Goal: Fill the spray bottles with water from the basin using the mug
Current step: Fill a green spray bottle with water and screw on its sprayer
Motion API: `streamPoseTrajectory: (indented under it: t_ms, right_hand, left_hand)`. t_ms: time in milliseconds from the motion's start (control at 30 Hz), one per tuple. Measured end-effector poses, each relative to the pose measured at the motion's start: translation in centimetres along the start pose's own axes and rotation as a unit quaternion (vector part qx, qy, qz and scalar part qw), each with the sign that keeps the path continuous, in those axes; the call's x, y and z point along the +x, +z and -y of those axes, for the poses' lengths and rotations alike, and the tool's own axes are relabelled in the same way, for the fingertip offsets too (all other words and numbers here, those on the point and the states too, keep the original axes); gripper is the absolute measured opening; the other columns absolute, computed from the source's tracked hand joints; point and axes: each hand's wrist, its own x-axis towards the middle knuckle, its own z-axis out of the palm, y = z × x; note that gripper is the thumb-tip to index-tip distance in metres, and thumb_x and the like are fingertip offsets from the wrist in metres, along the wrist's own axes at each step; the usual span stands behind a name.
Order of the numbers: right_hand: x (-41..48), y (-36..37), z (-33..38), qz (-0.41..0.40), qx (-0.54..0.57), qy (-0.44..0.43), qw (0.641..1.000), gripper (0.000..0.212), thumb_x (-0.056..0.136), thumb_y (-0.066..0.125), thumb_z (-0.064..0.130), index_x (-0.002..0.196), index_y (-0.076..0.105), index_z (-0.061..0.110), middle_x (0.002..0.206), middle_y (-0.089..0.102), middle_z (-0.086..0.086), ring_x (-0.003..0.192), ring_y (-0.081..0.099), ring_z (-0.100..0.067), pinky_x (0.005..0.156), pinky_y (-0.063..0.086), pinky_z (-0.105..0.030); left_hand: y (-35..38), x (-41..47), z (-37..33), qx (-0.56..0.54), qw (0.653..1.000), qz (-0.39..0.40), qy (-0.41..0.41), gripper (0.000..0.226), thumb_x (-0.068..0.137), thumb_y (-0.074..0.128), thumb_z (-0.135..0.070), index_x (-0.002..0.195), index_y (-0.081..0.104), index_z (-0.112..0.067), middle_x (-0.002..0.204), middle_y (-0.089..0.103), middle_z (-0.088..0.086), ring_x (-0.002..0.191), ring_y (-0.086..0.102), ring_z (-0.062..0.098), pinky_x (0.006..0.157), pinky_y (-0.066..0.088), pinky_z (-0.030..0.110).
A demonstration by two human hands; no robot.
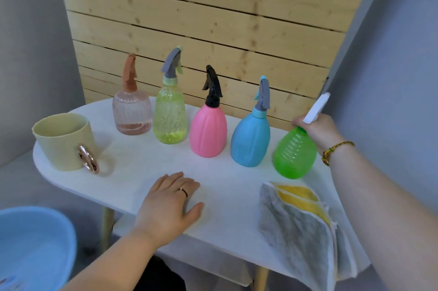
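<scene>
In the head view, the ribbed translucent green spray bottle [295, 155] is seen at the right end of the row, its neck and white trigger head [316, 108] gripped by the right hand [317, 129]. The left hand [170, 205] is laid flat on the white oval table [132, 162], fingers straight, well apart from the bottles. The pale yellow mug [64, 141] with a shiny ring handle is placed far left; the smooth blue basin [35, 243] is seen below it. A grey-and-yellow cloth [298, 226] is draped over the table edge.
</scene>
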Motion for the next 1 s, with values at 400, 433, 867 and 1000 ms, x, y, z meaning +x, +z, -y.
streamPoseTrajectory:
  t_ms: [400,433,867,1000]
  right_hand:
    - [-1.2,0.4,-1.9,-0.030,0.014,-0.016,0.999,0.017,0.086,0.060,0.020,0.100,0.055,0.011,0.094,0.057,-0.011,0.087,0.054,-0.024,0.080,0.040,-0.032]
    - [-2.2,0.3,-2.6,-0.058,0.001,-0.002,0.998,0.033,0.086,0.061,0.022,0.114,0.052,0.007,0.112,0.056,-0.014,0.104,0.053,-0.027,0.091,0.040,-0.035]
    - [-15.1,3.9,-6.0,0.189,-0.418,-0.099,0.883,0.059,0.092,0.027,0.055,0.144,0.013,0.032,0.155,0.002,0.009,0.142,0.003,-0.014,0.115,0.007,-0.034]
    - [-14.9,6.0,-5.6,0.153,-0.388,-0.127,0.900,0.045,0.097,0.030,0.036,0.142,0.025,0.030,0.153,0.015,0.011,0.141,0.013,-0.011,0.114,0.012,-0.032]
  left_hand:
    - [-0.4,-0.4,-0.3,0.006,1.000,0.008,-0.008,0.057,0.077,0.034,-0.053,0.122,0.054,-0.024,0.103,0.070,-0.008,0.102,0.064,0.017,0.092,0.027,0.025]
    - [-0.5,-0.4,-0.4,-0.017,0.999,0.026,-0.018,0.061,0.077,0.031,-0.055,0.128,0.049,-0.025,0.112,0.067,-0.005,0.110,0.060,0.018,0.096,0.023,0.025]
    - [-4.8,-4.5,3.5,-0.201,0.961,-0.133,-0.133,0.064,0.076,0.036,-0.052,0.126,0.051,-0.016,0.136,0.042,-0.004,0.129,0.034,0.017,0.108,0.014,0.025]
    - [-7.2,-6.1,7.1,-0.223,0.900,-0.255,-0.275,0.032,0.083,0.058,-0.004,0.115,0.057,-0.002,0.123,0.054,0.016,0.117,0.045,0.033,0.097,0.030,0.031]
